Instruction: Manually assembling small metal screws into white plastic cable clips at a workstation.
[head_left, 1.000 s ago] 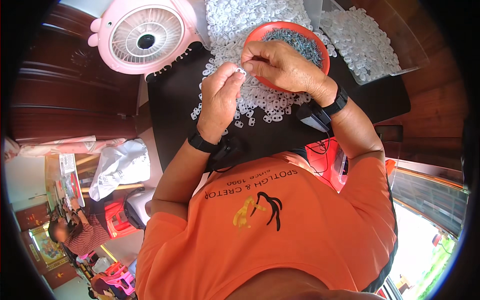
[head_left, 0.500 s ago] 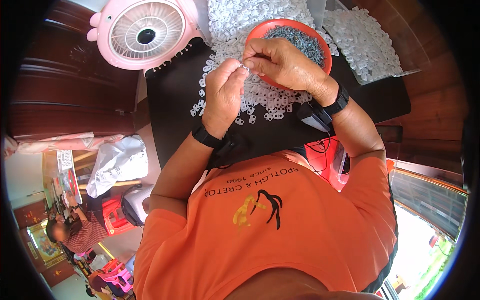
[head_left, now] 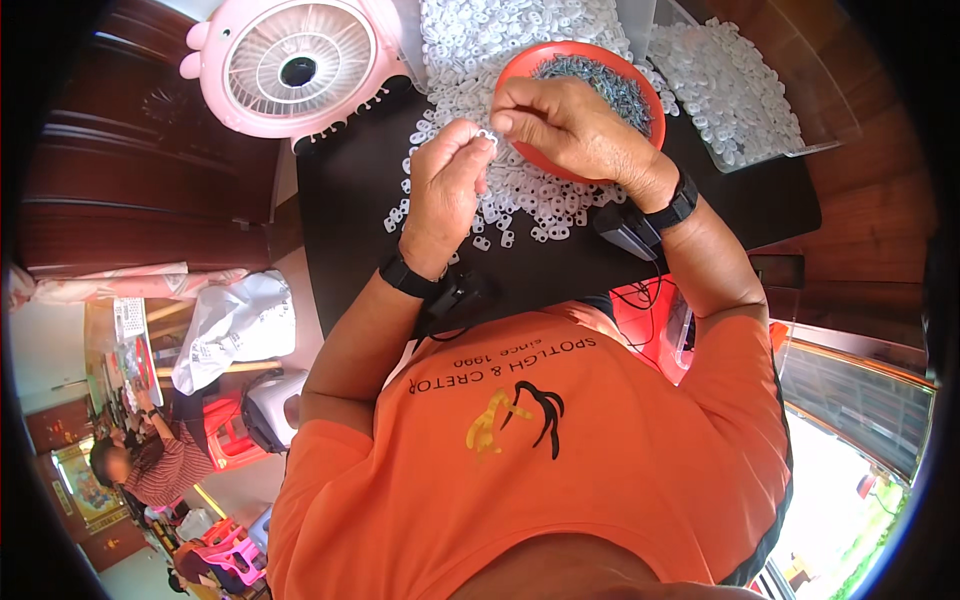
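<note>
My left hand pinches a small white plastic piece with holes between thumb and fingertips. Just right of it, my right hand is held over the red bowl, thumb and fingers pressed together. Whatever sits in that pinch is too small to make out. Thin grey metal pieces, like small nails or screws, fill the bowl. Loose white plastic pieces of the same kind lie heaped around the bowl and below both hands. A small gap separates the two hands.
A clear bin of white pieces stands at right; more white pieces are massed at the back. A pink fan stands at the table's far left. Black devices lie near my wrists. Another person is at lower left.
My right fingertips have drawn slightly away from the white piece, opening a small gap. My left hand still pinches the piece, nearly in the same place.
</note>
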The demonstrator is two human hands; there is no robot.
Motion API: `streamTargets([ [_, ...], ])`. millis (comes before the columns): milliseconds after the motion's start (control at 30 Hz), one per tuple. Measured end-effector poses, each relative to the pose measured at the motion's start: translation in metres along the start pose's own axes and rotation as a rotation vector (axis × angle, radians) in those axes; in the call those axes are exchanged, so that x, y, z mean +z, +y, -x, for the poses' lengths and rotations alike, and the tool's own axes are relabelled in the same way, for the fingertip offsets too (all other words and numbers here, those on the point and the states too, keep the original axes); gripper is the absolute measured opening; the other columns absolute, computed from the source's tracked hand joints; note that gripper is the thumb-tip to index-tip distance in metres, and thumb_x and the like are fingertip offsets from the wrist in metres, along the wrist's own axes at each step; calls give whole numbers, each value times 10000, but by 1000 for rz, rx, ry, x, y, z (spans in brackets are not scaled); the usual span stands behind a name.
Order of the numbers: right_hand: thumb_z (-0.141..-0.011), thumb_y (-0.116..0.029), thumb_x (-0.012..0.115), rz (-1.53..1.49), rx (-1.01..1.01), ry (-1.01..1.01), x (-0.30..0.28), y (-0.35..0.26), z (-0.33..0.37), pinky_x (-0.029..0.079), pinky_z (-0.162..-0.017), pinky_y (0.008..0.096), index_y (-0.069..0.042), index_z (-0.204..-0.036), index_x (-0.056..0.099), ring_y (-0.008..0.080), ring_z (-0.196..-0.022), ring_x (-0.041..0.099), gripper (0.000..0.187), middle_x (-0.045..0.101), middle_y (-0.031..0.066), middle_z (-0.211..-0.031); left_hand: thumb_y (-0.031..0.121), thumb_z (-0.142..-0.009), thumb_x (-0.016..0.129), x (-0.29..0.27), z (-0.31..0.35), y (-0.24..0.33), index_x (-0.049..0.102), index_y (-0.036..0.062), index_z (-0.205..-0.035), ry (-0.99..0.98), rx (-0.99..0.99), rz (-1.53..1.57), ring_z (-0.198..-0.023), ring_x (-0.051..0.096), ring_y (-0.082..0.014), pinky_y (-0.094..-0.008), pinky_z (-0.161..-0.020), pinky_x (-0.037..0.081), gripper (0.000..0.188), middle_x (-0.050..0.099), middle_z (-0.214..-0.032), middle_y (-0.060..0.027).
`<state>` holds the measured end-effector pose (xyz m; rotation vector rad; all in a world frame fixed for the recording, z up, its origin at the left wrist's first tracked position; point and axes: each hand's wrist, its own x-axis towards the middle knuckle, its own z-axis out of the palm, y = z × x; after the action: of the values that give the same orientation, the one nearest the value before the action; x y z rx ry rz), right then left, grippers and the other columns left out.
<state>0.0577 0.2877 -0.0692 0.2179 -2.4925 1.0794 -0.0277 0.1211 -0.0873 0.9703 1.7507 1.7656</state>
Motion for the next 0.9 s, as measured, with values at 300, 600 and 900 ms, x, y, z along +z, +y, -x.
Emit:
streamTargets([
  [300,-892,-212,539,123,-121,60,15,3,0,441,-576,451,-54,-839,536,381,-671,577,167,567,156,-661,152,-902,502,0,3,1,545,2,-749,-44,0,93,-529,429,-67,-228,-502,362,218,493,-621,4],
  [600,-932,-214,516,136,-94,-68,15,2,0,437,-595,398,-25,-850,556,357,-662,560,210,545,151,-677,181,-861,552,-26,2,4,546,37,-729,-101,-14,-42,-532,441,-65,-220,-493,346,196,479,-597,15],
  [900,-839,-93,631,236,-149,-59,18,9,1,469,-622,348,-36,-887,619,287,-704,610,75,633,94,-776,188,-892,507,-85,7,-9,572,46,-768,146,-64,272,-557,509,-115,-233,-534,371,199,527,-645,-12],
])
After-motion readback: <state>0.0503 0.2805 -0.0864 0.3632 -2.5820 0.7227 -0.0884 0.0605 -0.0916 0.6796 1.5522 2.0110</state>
